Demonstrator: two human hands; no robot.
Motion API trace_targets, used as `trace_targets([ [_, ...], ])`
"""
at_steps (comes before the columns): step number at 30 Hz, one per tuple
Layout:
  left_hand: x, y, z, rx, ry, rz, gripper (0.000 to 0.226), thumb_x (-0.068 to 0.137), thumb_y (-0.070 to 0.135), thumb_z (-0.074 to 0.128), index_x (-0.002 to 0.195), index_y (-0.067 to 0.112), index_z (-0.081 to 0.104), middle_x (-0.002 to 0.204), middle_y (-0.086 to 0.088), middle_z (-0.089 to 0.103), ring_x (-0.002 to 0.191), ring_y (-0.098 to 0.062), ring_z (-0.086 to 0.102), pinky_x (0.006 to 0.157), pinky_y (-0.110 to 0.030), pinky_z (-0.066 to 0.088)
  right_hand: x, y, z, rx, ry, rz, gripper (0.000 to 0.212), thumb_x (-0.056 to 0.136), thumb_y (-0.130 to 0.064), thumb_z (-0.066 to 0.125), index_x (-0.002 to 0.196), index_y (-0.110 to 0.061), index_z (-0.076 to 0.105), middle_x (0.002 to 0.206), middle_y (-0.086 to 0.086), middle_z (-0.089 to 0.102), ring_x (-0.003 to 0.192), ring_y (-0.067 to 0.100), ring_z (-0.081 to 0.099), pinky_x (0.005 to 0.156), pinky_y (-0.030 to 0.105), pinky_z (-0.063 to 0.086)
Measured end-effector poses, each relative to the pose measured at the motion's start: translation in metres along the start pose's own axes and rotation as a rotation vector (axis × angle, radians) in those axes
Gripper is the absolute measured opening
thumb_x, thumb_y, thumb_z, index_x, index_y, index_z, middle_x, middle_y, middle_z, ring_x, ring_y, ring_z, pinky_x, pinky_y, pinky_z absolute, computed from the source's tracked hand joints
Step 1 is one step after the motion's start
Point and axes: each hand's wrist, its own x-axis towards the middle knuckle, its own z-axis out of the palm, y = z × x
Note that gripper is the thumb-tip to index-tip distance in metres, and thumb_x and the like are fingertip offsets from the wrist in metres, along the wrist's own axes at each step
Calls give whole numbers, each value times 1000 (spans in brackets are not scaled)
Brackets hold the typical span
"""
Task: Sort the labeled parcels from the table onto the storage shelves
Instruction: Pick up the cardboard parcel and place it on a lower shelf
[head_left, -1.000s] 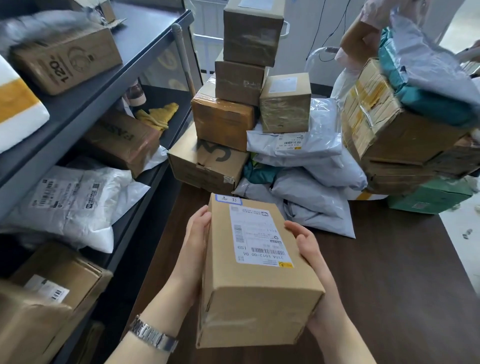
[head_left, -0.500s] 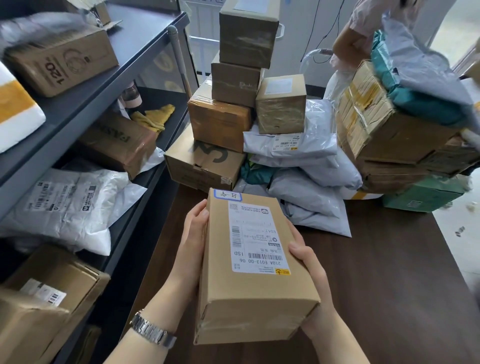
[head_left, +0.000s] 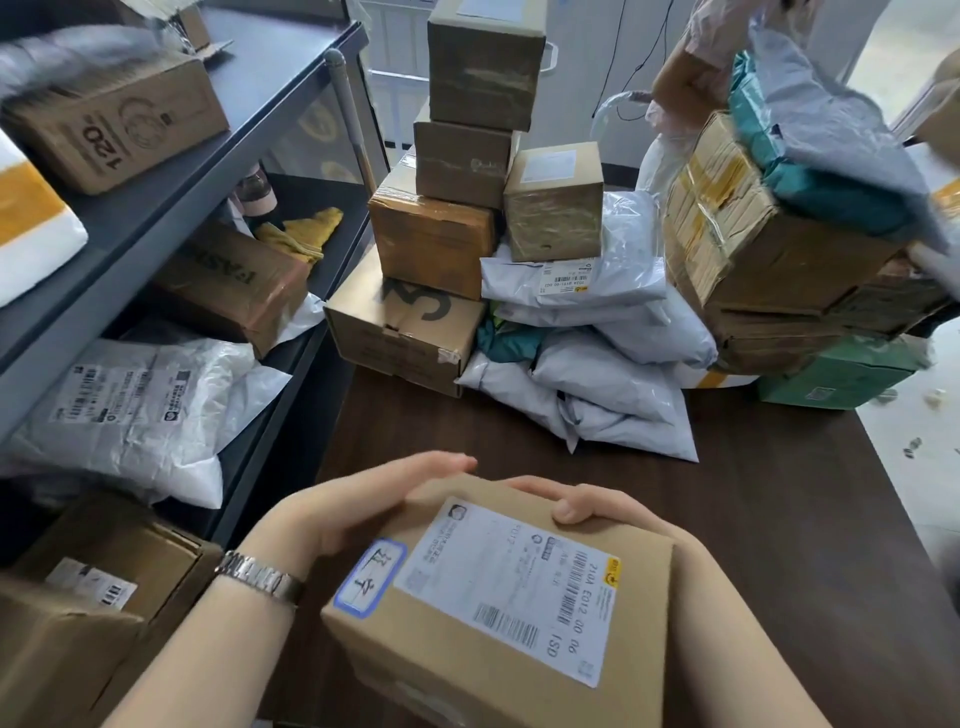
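Note:
A brown cardboard parcel (head_left: 498, 623) with a white shipping label and a blue-edged handwritten sticker is held close to me, above the near end of the dark table (head_left: 779, 519). My left hand (head_left: 353, 509) grips its far left corner. My right hand (head_left: 597, 506) wraps over its far right edge. The grey storage shelves (head_left: 171, 208) stand to the left and hold boxes and white mailers. More parcels are piled at the table's far end: stacked brown boxes (head_left: 467, 156) and grey poly bags (head_left: 597, 379).
Another person's arm (head_left: 691, 67) reaches over a tall heap of boxes and bags (head_left: 769, 234) at the far right. A green box (head_left: 836, 384) sits at the table's right edge. Low on the left, brown boxes (head_left: 104, 597) fill the bottom shelf.
The parcel has been turned about a quarter turn and drawn nearer to me and lower in view. Both hands have shifted from its sides to its far edge.

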Motion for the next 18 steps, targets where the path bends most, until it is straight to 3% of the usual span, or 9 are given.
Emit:
trace_targets([
  [3,1,6,11,85,-8,-15,48,80,53,67,117,23,67,101,2,79,93,-15,74,90,-33,55,-8,8,-2,328,-109,-19,62,76,-22,63,136,-11,58,132,15,61,113,26,65,105,42,41],
  [5,0,6,13,51,2,-26,37,89,49,66,106,16,70,92,-2,78,80,-16,73,77,-30,55,-8,17,-7,357,-134,-72,60,83,-29,61,139,-10,56,130,12,66,114,24,67,103,38,45],
  [7,-5,7,13,-8,9,-94,37,91,50,61,99,16,75,90,-7,79,70,-19,72,67,-27,56,-8,25,-16,444,29,-135,59,91,-39,50,141,-7,55,125,12,71,115,25,68,101,38,48],
  [9,-6,4,11,-106,59,-145,43,89,54,60,96,15,79,90,-9,81,65,-20,72,64,-26,56,-11,36,-31,635,245,-167,59,92,-52,43,122,-10,72,110,15,77,99,25,74,89,37,55],
  [11,0,-2,9,-210,102,-92,46,89,56,57,105,19,79,99,-9,81,73,-22,73,77,-32,54,-13,46,-40,807,474,-211,50,85,-66,48,96,-27,78,100,11,78,76,10,74,71,26,58],
  [12,3,-5,10,-260,124,-51,44,91,54,54,111,22,77,103,-7,81,79,-21,74,82,-34,54,-13,46,-39,827,560,-255,48,84,-71,48,92,-32,76,104,7,78,73,4,72,68,22,58],
  [14,9,-13,17,-358,163,7,37,97,49,49,117,28,73,109,-2,80,89,-17,74,82,-34,57,-14,47,-28,861,664,-400,57,92,-68,39,84,-30,81,95,1,80,72,9,76,70,26,59],
  [16,13,-21,27,-438,188,46,34,99,45,47,121,31,69,112,2,79,95,-15,73,79,-35,59,-15,45,-12,866,626,-486,68,90,-73,34,92,-26,84,101,3,82,85,19,79,85,38,56],
  [18,16,-28,36,-465,187,84,35,101,45,45,124,33,68,116,1,78,101,-16,72,81,-36,59,-15,42,-2,828,626,-518,73,85,-78,34,110,-25,79,112,6,80,97,22,78,90,44,54],
])
